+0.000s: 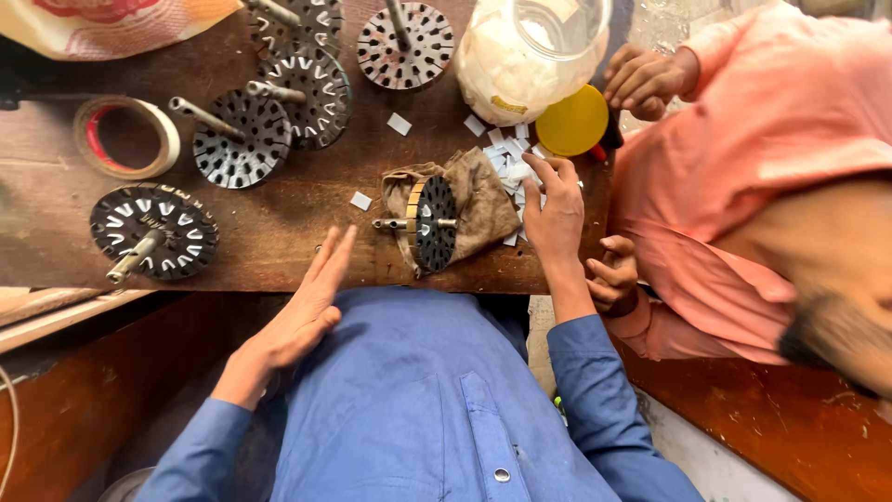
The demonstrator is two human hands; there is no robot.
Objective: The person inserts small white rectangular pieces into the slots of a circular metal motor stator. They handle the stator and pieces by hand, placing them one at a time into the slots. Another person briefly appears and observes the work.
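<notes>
**Inspector:** State of the hands, please.

**Assistant:** The right hand [555, 216] is on the pile of small white paper slips [509, 165] near the worktop's [279, 232] right edge, fingers curled down onto them; I cannot tell whether a slip is pinched. The left hand [302, 316] is flat and released, fingers straight, hovering at the front edge and holding nothing.

**Inspector:** And the workpiece?

**Assistant:** A slotted rotor core on its shaft [429, 223] lies on its side on a brown cloth [483, 200], close to the front edge, between the two hands. Neither hand touches it.

**Inspector:** Risks?

**Assistant:** In my judgement, three. The core rests on a round rim near the front edge, unheld; a tug on the cloth could roll it off. The slips are loose and some lie scattered; a sweep of the wrist could push more off the right edge. A second person in a pink sleeve [771, 112] crowds that corner, one hand [641, 82] by the yellow lid [573, 121] and the clear jar [530, 56], another hand [611, 274] just beside the right forearm; a bump is likely.

**Inspector:** Elsewhere?

**Assistant:** More cores [153, 232] stand along the left and rear, with a tape roll [125, 138] near the left edge, well apart.
</notes>
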